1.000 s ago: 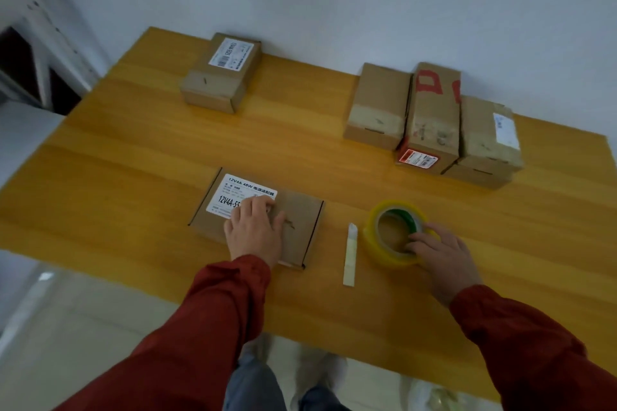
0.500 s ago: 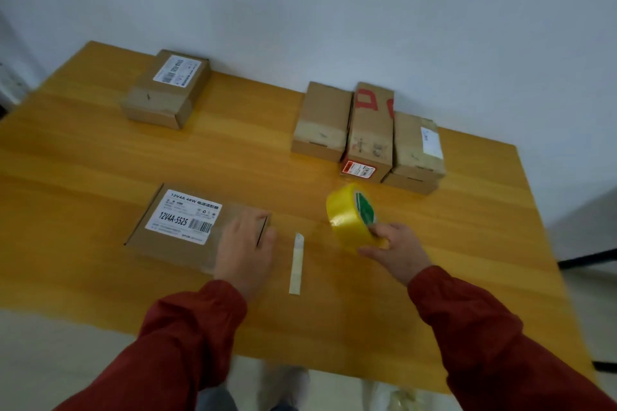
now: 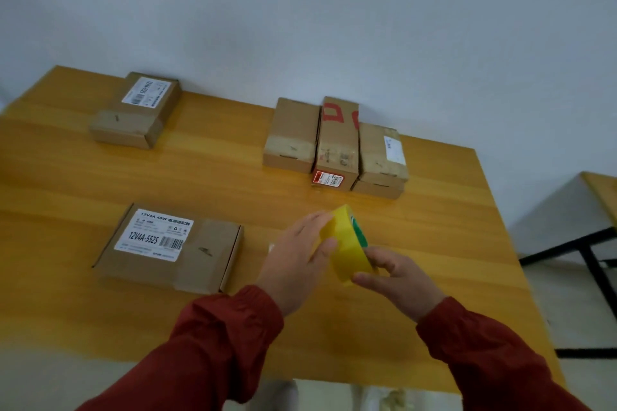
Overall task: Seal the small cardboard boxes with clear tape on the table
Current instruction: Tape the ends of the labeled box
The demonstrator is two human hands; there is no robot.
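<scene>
Glossy yellow-wood table [image 3: 100, 183] holds a flat matte cardboard mailer box [image 3: 187, 264] with a white printed label at front left, a cluster of taped oblong cartons [image 3: 337, 143] at the back, and one labelled carton [image 3: 137, 110] at far left. Right hand [image 3: 397, 280] curls fingers and thumb round a translucent yellow tape roll [image 3: 349, 247], held on edge above the table to the right of the mailer. Left hand [image 3: 297, 264] lays near-straight fingers and thumb against the roll's band.
</scene>
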